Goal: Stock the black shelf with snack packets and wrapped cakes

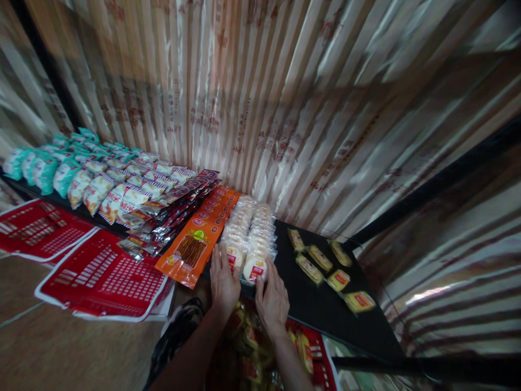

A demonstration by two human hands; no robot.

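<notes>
Two rows of round white packaged cakes (257,266) in clear wrappers stand on a black shelf (309,288). My left hand (225,279) lies against the front of the left row, its fingers stretched out. Against the front right of the other row rests my right hand (272,296), fingers extended along the wrappers. Neither hand is wrapped round a pack. Left of the cakes is an orange snack packet (199,233) with brown sticks showing through its window. Several small yellow packs (337,279) lie loosely on the shelf to the right.
A fanned stack of dark, silvery packets (171,214) and rows of white and teal snack bags (101,187) fill the shelf's left part. Red baskets (109,271) stand on the floor. Below my arms are more yellow packs (248,342). Striped sheeting (244,108) hangs behind.
</notes>
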